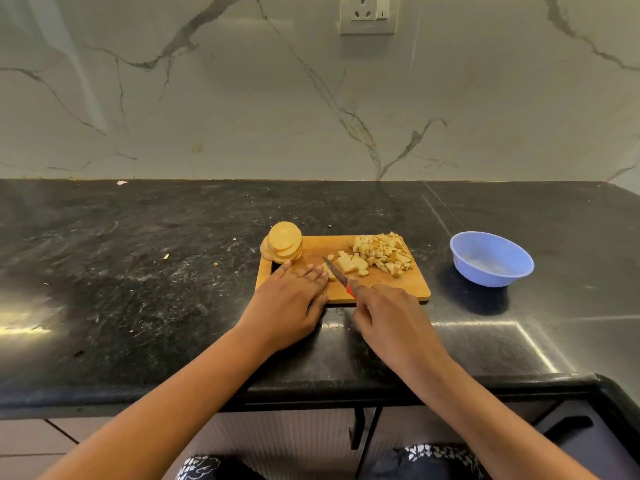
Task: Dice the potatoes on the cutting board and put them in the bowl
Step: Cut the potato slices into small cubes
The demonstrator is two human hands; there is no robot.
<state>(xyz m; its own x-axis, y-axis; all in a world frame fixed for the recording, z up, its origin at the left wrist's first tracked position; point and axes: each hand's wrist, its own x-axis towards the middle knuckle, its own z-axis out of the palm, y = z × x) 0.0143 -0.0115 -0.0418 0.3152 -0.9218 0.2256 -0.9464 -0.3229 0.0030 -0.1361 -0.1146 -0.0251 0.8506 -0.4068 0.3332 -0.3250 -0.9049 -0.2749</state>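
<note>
A wooden cutting board [408, 289] lies on the black counter. A stack of round potato slices [284, 242] stands on its far left corner. A heap of diced potato [382, 252] covers its far right part. My left hand [287, 299] lies flat on the board, fingertips pressing a potato piece [330, 271]. My right hand [388, 317] grips a red-handled knife [336, 273], whose blade rests on that piece. The blue bowl [491, 259] stands to the right of the board with nothing visible inside.
The black stone counter [138, 271] extends to both sides, with small scraps left of the board. A marble wall [311, 98] with a socket [369, 13] rises behind. The counter's front edge runs below my forearms.
</note>
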